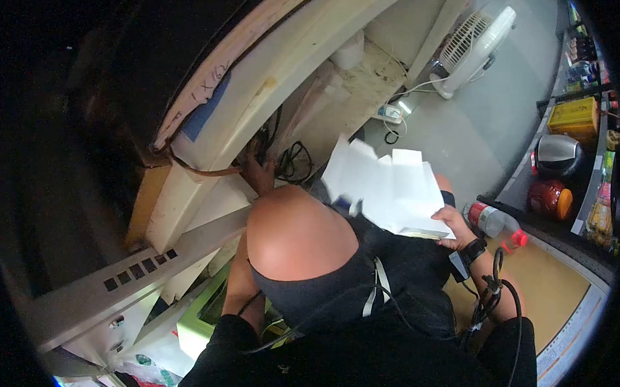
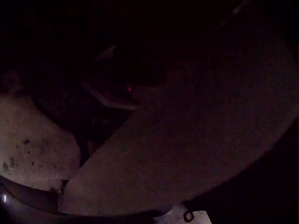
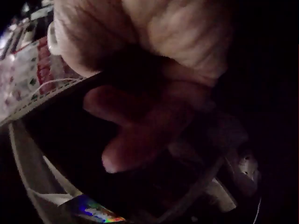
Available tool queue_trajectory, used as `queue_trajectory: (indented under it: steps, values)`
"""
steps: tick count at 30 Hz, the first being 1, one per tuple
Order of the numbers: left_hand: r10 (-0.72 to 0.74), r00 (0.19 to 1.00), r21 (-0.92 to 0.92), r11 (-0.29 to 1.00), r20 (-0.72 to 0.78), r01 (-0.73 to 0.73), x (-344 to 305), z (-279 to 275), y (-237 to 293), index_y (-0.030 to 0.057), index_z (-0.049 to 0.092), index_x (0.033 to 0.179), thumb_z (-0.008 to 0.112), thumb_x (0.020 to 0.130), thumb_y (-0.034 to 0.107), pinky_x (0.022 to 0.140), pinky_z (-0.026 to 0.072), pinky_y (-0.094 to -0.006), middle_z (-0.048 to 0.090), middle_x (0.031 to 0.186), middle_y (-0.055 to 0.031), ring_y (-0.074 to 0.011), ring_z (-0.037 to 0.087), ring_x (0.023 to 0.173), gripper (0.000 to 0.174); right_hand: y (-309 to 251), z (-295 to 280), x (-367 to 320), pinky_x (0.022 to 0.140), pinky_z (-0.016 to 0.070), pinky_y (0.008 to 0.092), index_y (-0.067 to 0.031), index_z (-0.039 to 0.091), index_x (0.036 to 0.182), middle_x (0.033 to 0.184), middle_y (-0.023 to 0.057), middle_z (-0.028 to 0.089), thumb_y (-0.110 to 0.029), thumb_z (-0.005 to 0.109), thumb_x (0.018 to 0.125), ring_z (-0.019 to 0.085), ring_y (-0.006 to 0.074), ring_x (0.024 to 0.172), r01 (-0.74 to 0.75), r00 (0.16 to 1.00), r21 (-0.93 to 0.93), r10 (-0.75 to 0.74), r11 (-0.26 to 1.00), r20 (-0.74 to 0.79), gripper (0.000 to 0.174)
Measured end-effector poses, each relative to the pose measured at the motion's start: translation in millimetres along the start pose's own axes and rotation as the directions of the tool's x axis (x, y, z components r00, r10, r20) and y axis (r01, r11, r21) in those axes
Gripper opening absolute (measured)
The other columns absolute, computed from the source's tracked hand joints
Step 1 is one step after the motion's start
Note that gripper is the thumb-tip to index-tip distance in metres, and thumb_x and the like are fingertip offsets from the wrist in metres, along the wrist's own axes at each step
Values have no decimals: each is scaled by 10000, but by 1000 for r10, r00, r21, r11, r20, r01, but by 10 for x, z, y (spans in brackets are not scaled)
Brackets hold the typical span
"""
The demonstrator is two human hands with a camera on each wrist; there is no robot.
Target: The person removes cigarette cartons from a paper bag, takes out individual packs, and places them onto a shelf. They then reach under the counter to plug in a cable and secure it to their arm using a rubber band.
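Note:
In the head view, the right hand pinches the lower right corner of an unfolded white card box, which lies over the lap. Fingers of that hand lie against a dark underside in the right wrist view. The left hand reaches past the knee into a shadowy recess, beside a coil of black cable; its fingertips are too dim to read. The left wrist view is very dark, with a pale curved surface and a small red light; no hand can be made out there.
A white fan and a power strip stand on the floor beyond. At the right are a plastic bottle and shelves with a yellow box. A curved cream panel arches above the left arm.

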State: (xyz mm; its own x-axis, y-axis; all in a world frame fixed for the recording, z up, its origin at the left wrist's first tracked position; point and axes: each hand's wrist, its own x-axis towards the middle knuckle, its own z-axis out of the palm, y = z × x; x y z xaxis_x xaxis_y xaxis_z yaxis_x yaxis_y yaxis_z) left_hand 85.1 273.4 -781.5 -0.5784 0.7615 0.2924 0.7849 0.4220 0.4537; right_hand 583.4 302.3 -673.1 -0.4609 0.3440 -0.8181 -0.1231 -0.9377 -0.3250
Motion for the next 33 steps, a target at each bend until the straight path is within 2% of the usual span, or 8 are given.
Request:
queue_trajectory:
  steps: [6,11,13,16,21,25,28,33]
  values:
    - [-12,964,-20,1000,-266,7,-141,183,-386,9,542,1185,636,887,238,892,424,-456,602,1021,-209,-413,562,996,387,-148,364,163,819,499,301,60,542,1197,1034,108,652,-3,508,851,627,168,939,388,919,-342,-388,856,70,353]
    - [-28,994,-40,999,-109,24,-152,40,-425,9,540,1189,635,887,232,893,425,-454,600,1025,-207,-409,563,996,388,-352,859,86,821,485,310,53,567,1161,1015,99,658,-52,483,898,602,163,933,519,793,-736,-567,435,223,295]
    - [-19,996,-42,999,-92,15,-152,24,-427,9,539,1191,635,887,230,893,426,-453,599,1027,-206,-407,564,996,388,-596,1236,83,820,484,319,52,568,1161,1014,114,663,-56,481,896,603,171,929,407,846,-820,-506,403,171,299]
    - [0,998,-41,999,-68,-2,-173,-8,-445,9,539,1194,635,887,227,893,427,-452,598,1030,-205,-405,564,996,389,-533,1266,736,791,497,336,59,575,1140,970,143,673,-73,496,885,619,189,885,679,685,-595,-663,431,301,299]
    - [26,999,-30,999,-41,-27,-200,-24,-479,8,537,1199,634,887,221,894,428,-449,596,1034,-204,-402,565,996,390,-564,1833,1150,744,525,446,119,582,1009,845,279,655,-89,523,845,663,394,806,521,800,-744,-543,418,255,272]
    - [45,999,-28,999,-31,-45,-208,-34,-498,8,536,1202,634,887,217,895,429,-447,594,1038,-202,-399,566,996,390,-560,2314,1223,723,541,392,52,593,1050,872,206,646,-98,555,828,650,289,831,424,870,-776,-447,466,207,270]
    - [58,998,-35,998,-21,-59,-231,-41,-517,7,535,1205,633,887,213,895,430,-446,592,1041,-201,-397,566,996,391,-222,2352,2051,774,538,445,61,580,1091,919,275,638,-113,550,828,650,365,865,616,644,-788,-572,-5,507,317]
    - [75,997,-37,997,-7,-75,-261,-66,-546,7,533,1210,633,887,207,896,432,-443,590,1045,-200,-393,567,996,392,1,2732,2452,706,548,464,49,656,1002,833,249,675,-144,632,763,664,413,760,748,227,-629,-809,-212,542,307]
